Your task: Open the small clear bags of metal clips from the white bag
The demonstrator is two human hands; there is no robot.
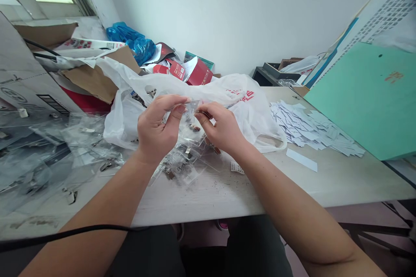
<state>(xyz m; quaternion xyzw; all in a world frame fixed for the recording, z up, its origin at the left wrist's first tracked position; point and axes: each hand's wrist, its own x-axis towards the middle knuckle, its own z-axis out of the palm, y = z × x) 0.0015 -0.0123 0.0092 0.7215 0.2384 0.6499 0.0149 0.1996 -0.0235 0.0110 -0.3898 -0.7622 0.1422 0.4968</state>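
Head view: cluttered pale desk [208, 194] against a white wall, with a teal card sheet [367, 99] propped at right and a cardboard box [29, 78] at far left. Blue plastic bag [131, 41] and red carton [198, 71] sit behind. White carrier bag with red print [256, 114] lies slumped just behind the hands. White paper slips [308, 127] are piled right of it, and a heap of clear plastic sleeves [42, 151] with small metal clips spreads left and forward. Both hands are raised over the desk, close together. Left hand [159, 125] has fingers curled and pressed together on a clear sleeve [191, 110]. Right hand [221, 127] has thumb and fingertips closed near a small dark metal clip [204, 114], right at the sleeve; whether the clip is inside the film can't be told. Best handling: keep both pinches short and close to the clip, film held taut, so the slippery plastic doesn't let it drop into the heap
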